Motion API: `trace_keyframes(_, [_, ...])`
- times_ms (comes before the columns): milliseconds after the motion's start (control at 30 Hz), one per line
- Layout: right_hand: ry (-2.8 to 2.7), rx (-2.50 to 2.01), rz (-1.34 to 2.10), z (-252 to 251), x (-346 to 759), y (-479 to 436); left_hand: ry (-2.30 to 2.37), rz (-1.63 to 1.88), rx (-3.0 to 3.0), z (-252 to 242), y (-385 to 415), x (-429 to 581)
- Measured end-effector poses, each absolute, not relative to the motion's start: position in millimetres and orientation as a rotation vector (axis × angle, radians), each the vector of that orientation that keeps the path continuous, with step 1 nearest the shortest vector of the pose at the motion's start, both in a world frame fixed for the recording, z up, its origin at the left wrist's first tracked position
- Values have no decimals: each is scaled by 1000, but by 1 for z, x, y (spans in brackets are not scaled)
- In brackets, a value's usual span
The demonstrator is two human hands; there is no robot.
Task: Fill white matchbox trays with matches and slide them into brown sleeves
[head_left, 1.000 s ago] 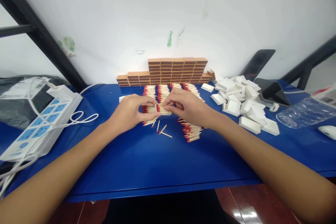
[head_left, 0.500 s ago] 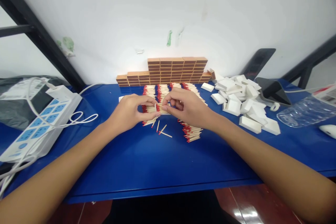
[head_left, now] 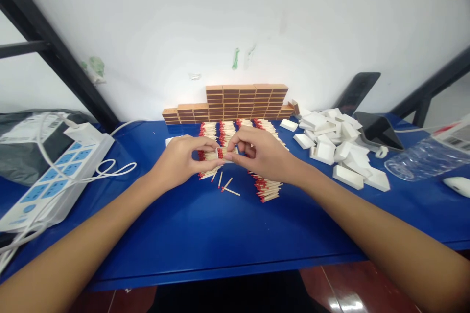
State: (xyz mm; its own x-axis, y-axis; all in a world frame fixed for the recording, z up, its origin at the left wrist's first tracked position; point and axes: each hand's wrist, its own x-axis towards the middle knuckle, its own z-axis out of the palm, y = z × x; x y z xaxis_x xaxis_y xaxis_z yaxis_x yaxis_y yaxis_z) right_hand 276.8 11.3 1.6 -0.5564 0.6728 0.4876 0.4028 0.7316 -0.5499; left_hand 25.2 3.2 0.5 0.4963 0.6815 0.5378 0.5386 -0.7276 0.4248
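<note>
Between my hands is a small white matchbox tray [head_left: 219,152] with red-headed matches in it. My left hand [head_left: 179,159] is closed, its thumb and forefinger on the tray's left end. My right hand [head_left: 262,154] is closed round the right part of the same tray, with its thumb at the near edge and its fingers at the far edge. Rows of loose matches [head_left: 227,129] lie just behind and below my hands. A pile of matches [head_left: 267,188] shows under my right wrist. Several single matches [head_left: 229,188] lie nearer me on the blue table [head_left: 205,239].
Stacked matchboxes [head_left: 246,102] line the wall. White empty trays [head_left: 336,137] are heaped at right, by a dark phone-like device [head_left: 378,129], a clear plastic bottle [head_left: 422,159] and a white mouse [head_left: 457,185]. A power strip [head_left: 58,176] with white cables stands left.
My right thumb and fingers have spread from a pinch over the tray to its near and far edges. More red match heads show at the left end. The view has tilted slightly.
</note>
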Motion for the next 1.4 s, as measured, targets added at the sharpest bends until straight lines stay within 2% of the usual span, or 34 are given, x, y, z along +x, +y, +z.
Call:
trace_keyframes(733, [-2152,-886,549,2,275,13,1110,1044,2522,3,1,26])
trace_keyframes(833, [-2138,-945,466,8,284,23,1134,1074,2525,2,2,25])
trace_keyframes(1067, [-1957,-1601,-294,30,371,75,1211,1123,2543,0,6,19])
trace_keyframes(1267, [-1818,-2128,-304,42,420,114,1315,1100,2555,-2,12,12])
trace_keyframes(1400, [-1950,-2188,-320,40,423,137,1320,1111,2542,-4,13,9])
